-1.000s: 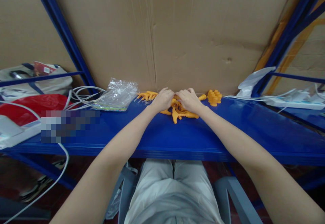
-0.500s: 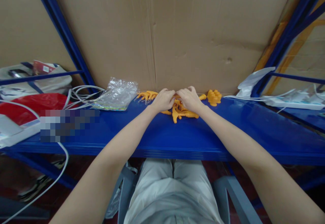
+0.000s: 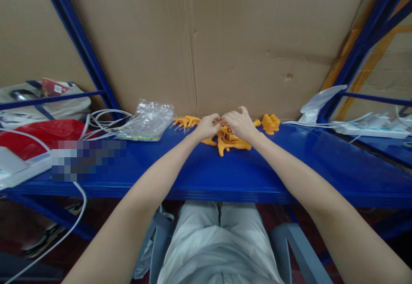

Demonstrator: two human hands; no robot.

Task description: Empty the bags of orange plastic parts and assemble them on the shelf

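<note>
The bent fingertips of the left hand [image 3: 207, 128] and right hand [image 3: 240, 125] come close together; whether they pinch anything, I cannot tell. Just beneath lies a pile of orange pieces [image 3: 222, 141] on the blue tabletop [image 3: 225, 176]; a lumpy orange block [image 3: 271, 124] stands to the right; a clear plastic bag [image 3: 151, 118] lies farther left; cardboard [image 3: 241, 52] rises behind.

The left forearm [image 3: 154, 178] and right forearm [image 3: 292, 172] slanted forward and inward. The left hand [image 3: 207, 127] was bent, its fingers [image 3: 215, 117] curled; the right hand [image 3: 240, 124] arched, back upward. They were close together, fingertip contact too small to tell.
</note>
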